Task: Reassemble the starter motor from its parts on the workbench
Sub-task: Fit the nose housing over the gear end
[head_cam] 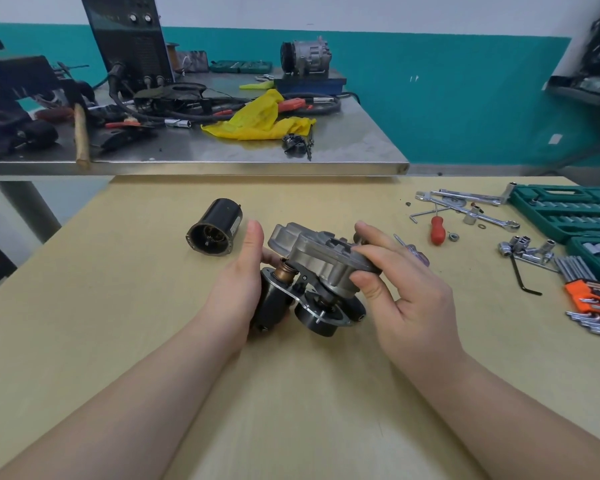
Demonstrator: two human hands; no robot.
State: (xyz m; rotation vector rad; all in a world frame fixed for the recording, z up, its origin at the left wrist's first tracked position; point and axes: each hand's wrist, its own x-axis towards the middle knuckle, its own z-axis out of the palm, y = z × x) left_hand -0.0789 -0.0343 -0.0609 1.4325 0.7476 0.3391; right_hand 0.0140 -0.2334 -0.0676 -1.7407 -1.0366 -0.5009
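Gleaming steel bench [343, 147], tan worktop [291, 393], teal wall [447, 98]

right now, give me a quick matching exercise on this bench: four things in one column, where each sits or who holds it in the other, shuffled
Things:
1. grey housing
2. black motor can
3. red-handled screwdriver
4. orange hex key set

Places:
A. lying on its side on the wooden table, left of the left hand
B. near the table's right edge, below the green socket case
C. held by the fingers of the right hand above the dark assembly
D. among the loose wrenches, right of the hands

Pairs: 1-C, 2-A, 3-D, 4-B
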